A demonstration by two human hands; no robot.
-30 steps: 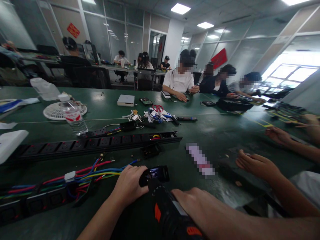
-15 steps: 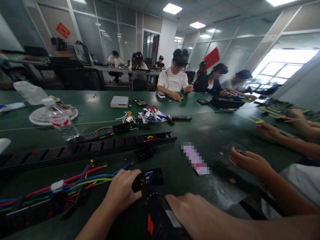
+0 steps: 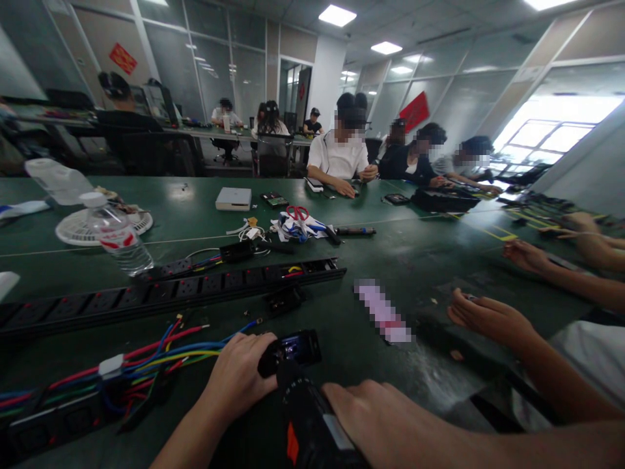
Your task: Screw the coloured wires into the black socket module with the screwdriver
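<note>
My left hand (image 3: 247, 368) is closed around the left end of a small black housing (image 3: 303, 347) on the green table. In my right hand (image 3: 375, 417) is a black cordless drill (image 3: 312, 417) with an orange mark; its chuck points at the housing, and the tip is hard to make out against the dark plastic. Left of my left hand lies a bundle of coloured wires (image 3: 166, 358), joined to a black socket strip (image 3: 63, 420). Just beyond stretches a long black power strip (image 3: 195, 286) whose right end is uncovered, with wires showing inside.
A water bottle (image 3: 122, 238) stands by a white round basket (image 3: 73, 228). Red-handled scissors (image 3: 297, 213) lie on a small pile. A blurred lilac object (image 3: 383, 312) sits right of the power strip. At right, a co-worker's hands (image 3: 488, 316) are over the table.
Almost nothing differs. The drill and both my hands stay at the housing, with only a very slight shift in view.
</note>
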